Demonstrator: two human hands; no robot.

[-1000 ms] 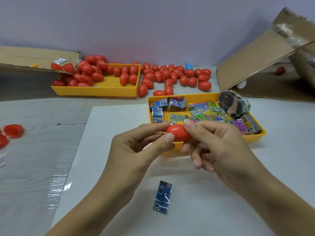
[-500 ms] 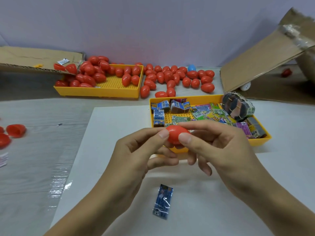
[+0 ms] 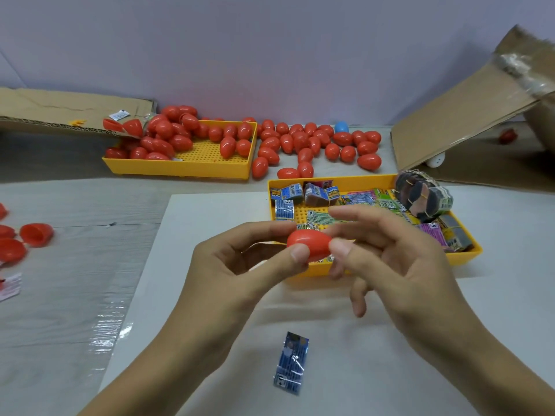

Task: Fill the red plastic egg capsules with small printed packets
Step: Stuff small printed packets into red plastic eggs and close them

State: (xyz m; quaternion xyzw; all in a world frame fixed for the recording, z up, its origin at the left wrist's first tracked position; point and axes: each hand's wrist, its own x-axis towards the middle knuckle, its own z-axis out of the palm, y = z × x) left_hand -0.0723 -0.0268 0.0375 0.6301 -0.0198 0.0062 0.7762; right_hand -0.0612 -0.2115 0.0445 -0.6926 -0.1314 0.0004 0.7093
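Note:
My left hand point(image 3: 237, 265) pinches a closed red egg capsule point(image 3: 310, 244) between thumb and fingers, just in front of the yellow packet tray point(image 3: 468, 250). The thumb of my right hand point(image 3: 402, 262) touches the egg's right end. That hand's index finger stretches out, blurred, above the egg and off it. Several printed packets point(image 3: 318, 217) lie in the tray. One blue foil packet point(image 3: 291, 363) lies on the white sheet point(image 3: 195, 235) below my hands.
A second yellow tray point(image 3: 180, 169) at the back holds several red eggs, and more eggs point(image 3: 315, 142) with one blue egg point(image 3: 341, 126) lie beside it. Open egg halves point(image 3: 36, 234) sit far left. A banded packet bundle point(image 3: 423, 196) rests on the packet tray. A cardboard flap point(image 3: 465, 115) stands right.
My right hand's fingers have loosened and spread away from the egg, while the left hand keeps its pinch. The egg has tilted to lie sideways.

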